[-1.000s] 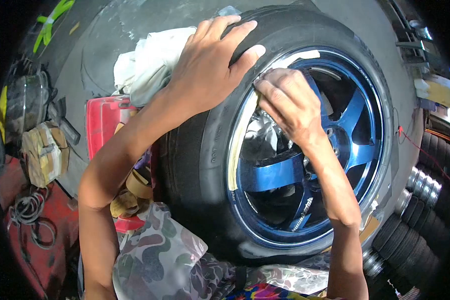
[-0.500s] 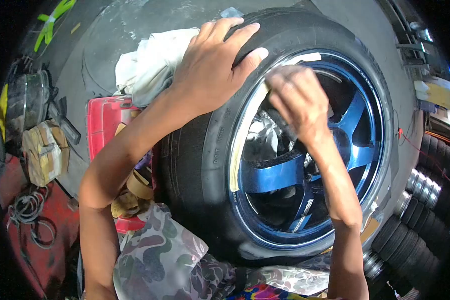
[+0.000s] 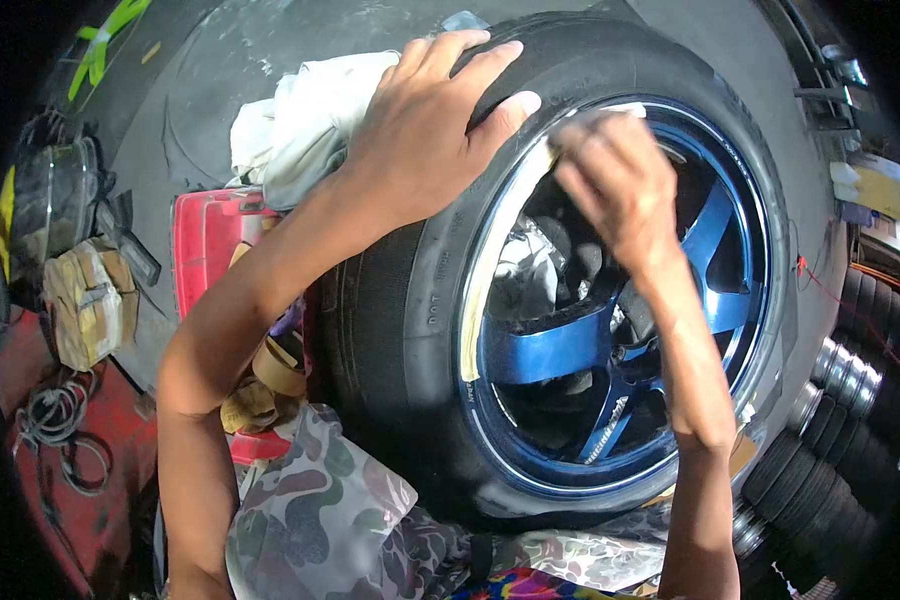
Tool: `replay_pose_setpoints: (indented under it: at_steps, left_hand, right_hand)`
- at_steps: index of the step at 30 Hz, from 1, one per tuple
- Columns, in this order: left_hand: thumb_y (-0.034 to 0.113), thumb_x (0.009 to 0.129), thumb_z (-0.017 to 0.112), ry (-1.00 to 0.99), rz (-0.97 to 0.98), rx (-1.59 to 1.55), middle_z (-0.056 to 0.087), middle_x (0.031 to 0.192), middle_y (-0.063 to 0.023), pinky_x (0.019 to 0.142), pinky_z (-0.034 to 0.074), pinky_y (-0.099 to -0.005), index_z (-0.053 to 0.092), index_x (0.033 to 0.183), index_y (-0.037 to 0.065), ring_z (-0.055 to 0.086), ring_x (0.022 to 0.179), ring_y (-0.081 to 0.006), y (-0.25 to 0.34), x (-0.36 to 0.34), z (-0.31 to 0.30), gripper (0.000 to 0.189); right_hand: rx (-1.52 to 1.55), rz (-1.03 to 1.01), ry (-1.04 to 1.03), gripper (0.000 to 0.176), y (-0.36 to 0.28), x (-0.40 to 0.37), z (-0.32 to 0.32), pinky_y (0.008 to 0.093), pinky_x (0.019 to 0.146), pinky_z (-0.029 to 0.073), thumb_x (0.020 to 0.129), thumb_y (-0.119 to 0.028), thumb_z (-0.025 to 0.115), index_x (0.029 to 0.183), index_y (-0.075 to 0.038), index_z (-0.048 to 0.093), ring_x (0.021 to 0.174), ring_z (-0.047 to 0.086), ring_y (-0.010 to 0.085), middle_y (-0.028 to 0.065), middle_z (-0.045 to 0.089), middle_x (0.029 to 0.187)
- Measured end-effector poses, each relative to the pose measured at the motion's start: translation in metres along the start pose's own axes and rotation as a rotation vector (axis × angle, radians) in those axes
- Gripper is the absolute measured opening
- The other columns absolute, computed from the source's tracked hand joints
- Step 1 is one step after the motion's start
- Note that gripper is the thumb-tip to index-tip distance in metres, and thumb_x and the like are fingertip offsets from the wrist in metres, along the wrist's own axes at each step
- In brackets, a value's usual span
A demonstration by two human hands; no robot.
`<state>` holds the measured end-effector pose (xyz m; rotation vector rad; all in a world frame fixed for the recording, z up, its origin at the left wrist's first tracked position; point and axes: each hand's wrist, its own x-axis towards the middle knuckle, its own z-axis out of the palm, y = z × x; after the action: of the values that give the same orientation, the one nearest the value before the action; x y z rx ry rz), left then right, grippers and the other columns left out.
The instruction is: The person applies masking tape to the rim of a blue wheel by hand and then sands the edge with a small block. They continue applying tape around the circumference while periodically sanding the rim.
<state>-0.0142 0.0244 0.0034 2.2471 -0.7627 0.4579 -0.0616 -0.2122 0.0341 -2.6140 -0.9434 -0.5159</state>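
A black tyre on a blue spoked rim stands upright in front of me. A strip of pale masking tape runs along the rim's left edge. My left hand lies flat over the top of the tyre, fingers spread. My right hand, blurred by motion, presses on the tape at the top of the rim, fingers bent; whether it grips anything I cannot tell. Crumpled paper shows behind the spokes.
A white cloth lies behind the tyre above a red crate. Tape rolls sit by the crate. Stacked tyres and wheels stand at the right. Cables and a wrapped bundle lie at the left.
My right hand has slid up and to the right along the top of the rim. My left hand has stayed on the tyre.
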Motion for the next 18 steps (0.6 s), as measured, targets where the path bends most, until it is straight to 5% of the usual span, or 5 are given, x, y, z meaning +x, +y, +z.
replay_pose_setpoints:
  at_steps: [8, 12, 18]
  left_hand:
    - [0.028, 0.102, 0.068, 0.01, 0.028, 0.01, 0.063, 0.138, -0.0203, 0.11, 0.046, -0.0468, 0.066, 0.14, 0.003, 0.06, 0.126, -0.04, -0.001, 0.0, 0.001, 0.046]
    - [0.029, 0.102, 0.068, 0.002, 0.01, 0.011, 0.063, 0.138, -0.0206, 0.11, 0.046, -0.0469, 0.066, 0.141, 0.003, 0.059, 0.126, -0.0401, -0.001, 0.001, 0.003, 0.046]
    - [0.032, 0.103, 0.067, -0.011, 0.003, 0.009, 0.063, 0.139, -0.0207, 0.111, 0.046, -0.0469, 0.065, 0.141, 0.003, 0.059, 0.128, -0.0403, 0.0, 0.0, 0.001, 0.047]
  right_hand:
    - [-0.071, -0.017, 0.164, 0.04, 0.005, -0.008, 0.019, 0.0394, 0.084, 0.059, 0.073, -0.006, 0.084, 0.112, -0.004, 0.074, 0.097, 0.069, 0.0278, 0.0087, 0.068, 0.099]
    - [0.139, -0.118, 0.145, 0.04, -0.03, -0.011, 0.022, 0.0406, 0.084, 0.06, 0.072, -0.006, 0.084, 0.111, -0.001, 0.074, 0.096, 0.07, 0.0294, 0.0109, 0.07, 0.1]
    - [0.111, 0.013, 0.178, 0.041, -0.036, -0.015, 0.026, 0.0407, 0.085, 0.06, 0.073, -0.004, 0.083, 0.113, -0.002, 0.075, 0.099, 0.07, 0.0303, 0.012, 0.071, 0.105]
